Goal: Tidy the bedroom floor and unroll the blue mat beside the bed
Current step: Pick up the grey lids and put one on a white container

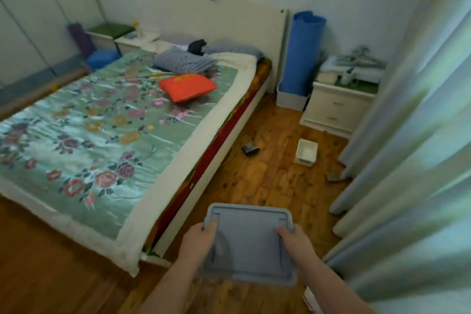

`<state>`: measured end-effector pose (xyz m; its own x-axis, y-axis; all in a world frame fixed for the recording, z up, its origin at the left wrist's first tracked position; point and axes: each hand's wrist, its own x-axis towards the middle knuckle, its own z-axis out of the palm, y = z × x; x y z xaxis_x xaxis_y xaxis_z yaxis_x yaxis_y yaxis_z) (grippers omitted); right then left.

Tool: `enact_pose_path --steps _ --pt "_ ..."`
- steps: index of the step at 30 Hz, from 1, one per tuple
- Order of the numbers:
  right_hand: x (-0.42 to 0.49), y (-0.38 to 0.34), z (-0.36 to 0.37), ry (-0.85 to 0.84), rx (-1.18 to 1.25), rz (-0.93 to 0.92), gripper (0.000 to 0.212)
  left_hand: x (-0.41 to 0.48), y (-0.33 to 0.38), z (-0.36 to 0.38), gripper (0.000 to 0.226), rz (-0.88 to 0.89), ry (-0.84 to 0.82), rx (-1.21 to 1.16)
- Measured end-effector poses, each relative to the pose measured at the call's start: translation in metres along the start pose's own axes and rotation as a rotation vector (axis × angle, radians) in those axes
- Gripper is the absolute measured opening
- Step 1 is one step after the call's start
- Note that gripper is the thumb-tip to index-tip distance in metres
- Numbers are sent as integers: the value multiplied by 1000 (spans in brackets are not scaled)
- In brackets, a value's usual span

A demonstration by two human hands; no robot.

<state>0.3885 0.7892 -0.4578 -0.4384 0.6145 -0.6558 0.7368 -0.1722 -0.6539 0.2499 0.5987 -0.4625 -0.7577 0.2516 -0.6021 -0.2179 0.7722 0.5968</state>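
I hold an empty grey plastic bin (248, 245) in front of me above the wooden floor. My left hand (197, 241) grips its left rim and my right hand (295, 241) grips its right rim. The blue mat (303, 51) stands rolled up and upright in a white box (290, 100) in the far corner, between the headboard and a white nightstand (336, 107). On the floor beside the bed lie a small dark object (250, 148), a small white box (307, 151) and a flat grey item (334, 176) near the curtain.
The bed (102, 122), with a floral green cover and a red pillow (187, 86), fills the left side. Pale curtains (407, 160) hang along the right. A strip of wooden floor (267, 186) runs between bed and curtains. A second nightstand and a purple roll stand at the far left.
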Motion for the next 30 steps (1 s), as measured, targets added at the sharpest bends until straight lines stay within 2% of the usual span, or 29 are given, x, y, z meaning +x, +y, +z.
enact_pose_path --steps 2,7,11,14,21,24,27,30 --pt "11 -11 -35 48 43 22 41 5 37 11 52 24 -28 39" --pt "45 -36 -106 82 180 18 25 30 127 42 48 94 -77 43" --pt "77 -52 -147 167 259 -1 19 60 188 68 35 161 -28 114" --pt "109 -65 -177 205 347 -15 13 92 233 88 41 195 -13 67" --pt "175 -118 -228 271 474 -121 32 169 345 125 40 309 -146 71" --pt "206 -147 -258 309 436 -100 41 200 401 140 40 299 -194 68" --pt "238 -170 -289 356 444 -109 46 226 453 154 43 385 -238 136" --pt "278 -186 -324 391 506 -37 55 250 507 180 40 440 -258 175"
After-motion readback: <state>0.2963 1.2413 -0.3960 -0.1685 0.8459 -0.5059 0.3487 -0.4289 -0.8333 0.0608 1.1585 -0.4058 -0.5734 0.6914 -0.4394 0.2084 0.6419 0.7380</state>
